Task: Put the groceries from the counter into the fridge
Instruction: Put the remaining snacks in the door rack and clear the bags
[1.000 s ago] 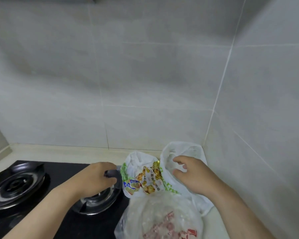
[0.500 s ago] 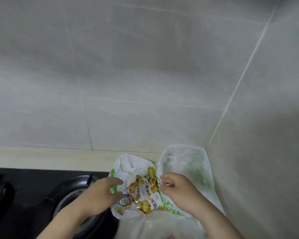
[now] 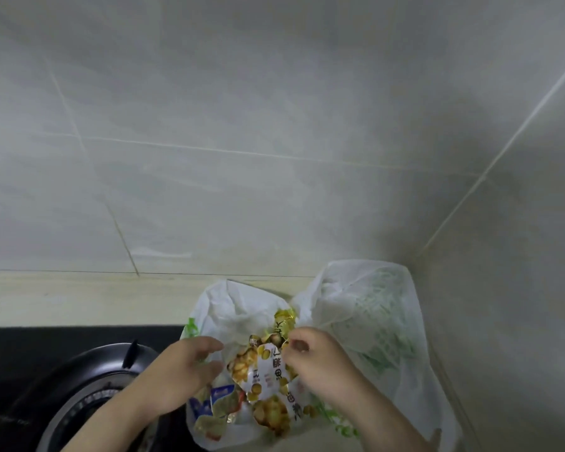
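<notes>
Left grip [image 3: 180, 376], right grip [image 3: 320, 367] pinching bag [image 3: 372, 305], packets [image 3: 268, 373] inside

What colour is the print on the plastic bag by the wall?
Green, on the thin white plastic bag, seen in the head view.

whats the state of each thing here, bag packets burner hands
white plastic bag, mouth held open
yellow snack packet, crumpled, inside the bag
blue packet, inside the bag
gas burner, no flame, no pot
left hand, grips the bag's left edge
right hand, pinches the bag's right edge
</notes>
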Demonstrator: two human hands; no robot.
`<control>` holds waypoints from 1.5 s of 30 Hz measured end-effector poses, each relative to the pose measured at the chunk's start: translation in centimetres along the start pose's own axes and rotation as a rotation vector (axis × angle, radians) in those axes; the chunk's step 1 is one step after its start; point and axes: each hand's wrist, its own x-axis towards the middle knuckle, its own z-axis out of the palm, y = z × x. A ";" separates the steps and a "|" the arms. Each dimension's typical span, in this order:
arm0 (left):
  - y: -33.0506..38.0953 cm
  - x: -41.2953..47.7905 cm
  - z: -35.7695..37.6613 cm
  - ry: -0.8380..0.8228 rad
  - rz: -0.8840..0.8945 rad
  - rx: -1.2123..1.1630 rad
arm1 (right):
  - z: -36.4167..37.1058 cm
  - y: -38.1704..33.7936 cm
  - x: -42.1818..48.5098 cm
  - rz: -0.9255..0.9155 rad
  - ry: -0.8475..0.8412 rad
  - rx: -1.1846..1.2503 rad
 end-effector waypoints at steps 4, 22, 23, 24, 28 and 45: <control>-1.6 1.5 0.2 -0.001 -0.008 0.019 | 0.7 0.1 3.1 -0.023 0.105 -0.031; 0.2 5.2 6.3 0.014 -0.019 0.076 | 3.4 4.2 11.3 0.106 0.100 -0.217; 0.2 5.2 6.5 0.042 -0.034 0.065 | 3.4 4.2 11.5 0.111 0.108 -0.205; 0.3 5.1 6.7 0.063 -0.048 0.057 | 3.4 4.3 11.6 0.116 0.119 -0.188; 0.8 5.1 7.2 0.086 -0.067 0.047 | 3.1 4.3 12.1 0.100 0.162 -0.124; 1.7 5.6 7.7 0.135 -0.055 -0.280 | 3.0 4.0 11.8 0.110 0.160 0.081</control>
